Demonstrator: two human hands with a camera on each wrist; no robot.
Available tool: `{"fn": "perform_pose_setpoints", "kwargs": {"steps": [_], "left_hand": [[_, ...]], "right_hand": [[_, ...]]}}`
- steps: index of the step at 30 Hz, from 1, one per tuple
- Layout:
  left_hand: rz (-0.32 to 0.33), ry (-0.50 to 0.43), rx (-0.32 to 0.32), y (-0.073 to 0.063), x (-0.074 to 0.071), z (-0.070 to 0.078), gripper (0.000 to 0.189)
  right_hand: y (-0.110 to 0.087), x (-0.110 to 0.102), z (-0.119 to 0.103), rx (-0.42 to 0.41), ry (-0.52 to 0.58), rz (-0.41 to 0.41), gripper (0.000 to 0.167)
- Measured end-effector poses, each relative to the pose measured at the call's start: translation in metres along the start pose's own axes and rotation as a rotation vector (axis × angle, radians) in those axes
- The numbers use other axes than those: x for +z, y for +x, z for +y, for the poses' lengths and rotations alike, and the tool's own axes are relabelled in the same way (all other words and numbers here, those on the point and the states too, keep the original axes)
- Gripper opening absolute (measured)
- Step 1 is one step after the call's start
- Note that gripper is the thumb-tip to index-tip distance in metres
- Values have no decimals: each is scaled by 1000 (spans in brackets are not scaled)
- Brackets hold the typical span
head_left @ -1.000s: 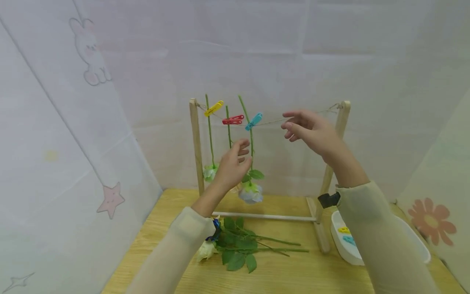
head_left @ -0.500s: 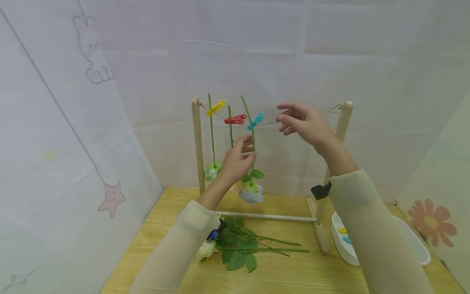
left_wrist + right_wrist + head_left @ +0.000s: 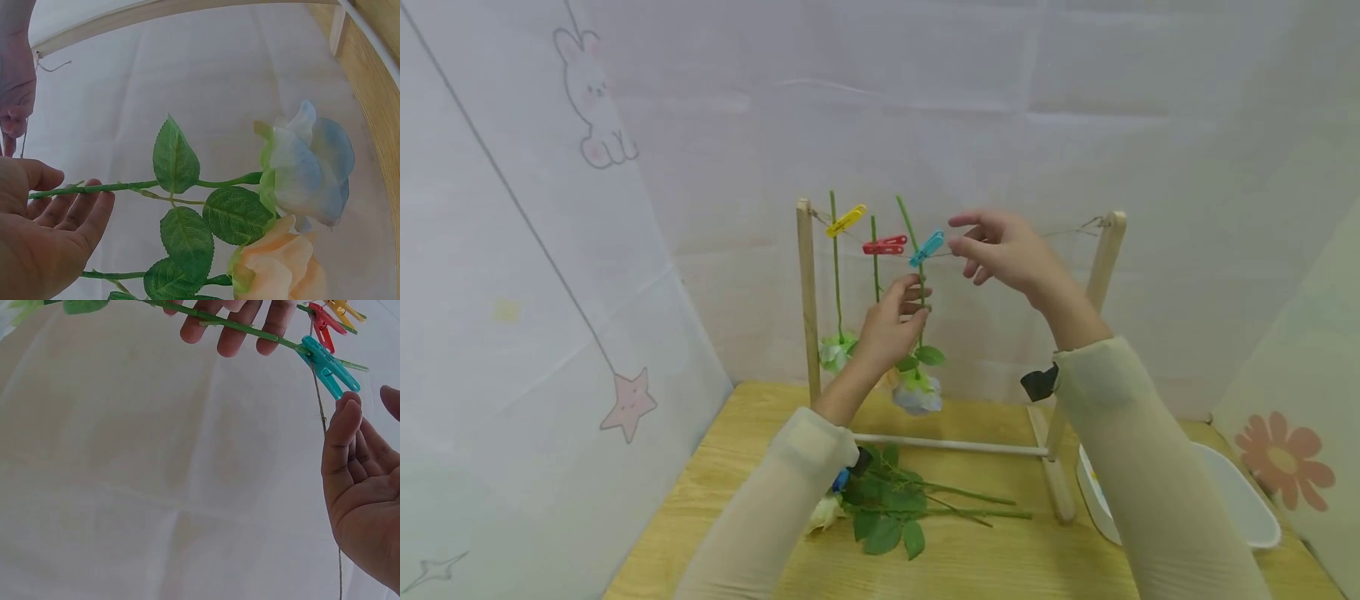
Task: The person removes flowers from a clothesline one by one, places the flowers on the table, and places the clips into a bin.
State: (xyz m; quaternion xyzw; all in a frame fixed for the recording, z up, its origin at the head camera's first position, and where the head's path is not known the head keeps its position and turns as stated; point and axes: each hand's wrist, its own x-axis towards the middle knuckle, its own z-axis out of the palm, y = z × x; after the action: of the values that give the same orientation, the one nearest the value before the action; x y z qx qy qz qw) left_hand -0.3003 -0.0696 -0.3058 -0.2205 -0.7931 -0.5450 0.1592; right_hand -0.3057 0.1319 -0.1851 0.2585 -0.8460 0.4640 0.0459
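A string runs across a wooden rack [image 3: 807,300] and carries a yellow peg [image 3: 846,221], a red peg [image 3: 883,246] and a blue peg [image 3: 927,247]. Each peg clips a rose that hangs head down. My left hand [image 3: 904,310] lightly holds the stem [image 3: 125,185] of the blue-white rose [image 3: 309,165] between thumb and fingers, below the blue peg. A peach rose [image 3: 281,265] hangs beside that bloom. My right hand [image 3: 981,246] is open by the string. Its fingertips [image 3: 347,406] lie just short of the blue peg [image 3: 328,365].
Several loose roses with green leaves [image 3: 895,504] lie on the wooden table [image 3: 985,558] in front of the rack's bottom rail [image 3: 951,444]. A white tub [image 3: 1240,500] stands at the right. Pale fabric walls close in on three sides.
My right hand has slid left along the string to the blue peg. My left hand has risen a little and closed in on the stem.
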Motion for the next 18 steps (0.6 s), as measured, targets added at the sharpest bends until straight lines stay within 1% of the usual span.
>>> {"fn": "perform_pose_setpoints", "kwargs": {"steps": [4,9,15,18], "left_hand": [[14,-12,-1,0,4,0,46],[38,-9,-6,3,6,2,45],[40,-78,-42,4,7,2,37],[36,-86,-50,4,7,0,35]], "right_hand": [[2,2,-1,35,-14,-29,48],[7,2,-2,84,-27,-42,49],[9,5,-1,113,-10,-68,53],[10,7,0,124,2,-74,52]]}}
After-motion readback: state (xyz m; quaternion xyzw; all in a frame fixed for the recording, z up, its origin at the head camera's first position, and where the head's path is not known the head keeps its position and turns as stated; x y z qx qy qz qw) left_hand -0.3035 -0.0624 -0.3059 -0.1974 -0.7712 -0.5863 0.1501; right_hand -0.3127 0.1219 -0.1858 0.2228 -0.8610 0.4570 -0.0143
